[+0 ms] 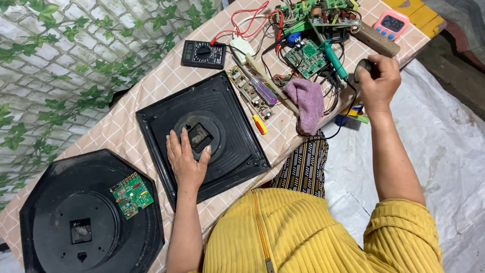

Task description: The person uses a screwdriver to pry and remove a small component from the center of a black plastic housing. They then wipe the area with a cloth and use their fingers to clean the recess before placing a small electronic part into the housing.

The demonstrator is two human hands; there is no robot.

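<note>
Flat on the ridged square black clock back (202, 136), the left hand (186, 159) lies open; the right hand (376, 81) grips a dark, perhaps rounded object (365, 66) beside green circuit boards (305, 56).

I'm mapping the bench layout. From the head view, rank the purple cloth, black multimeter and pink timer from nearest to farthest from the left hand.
1. Black multimeter, up the table beyond the left hand.
2. Purple cloth, off to its right.
3. Pink timer, at the far right corner.
The first two are fairly close in distance.

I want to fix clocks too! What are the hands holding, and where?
The right hand grips a small dark round object around its body. The left hand holds nothing; it rests flat on the square black clock back.
</note>
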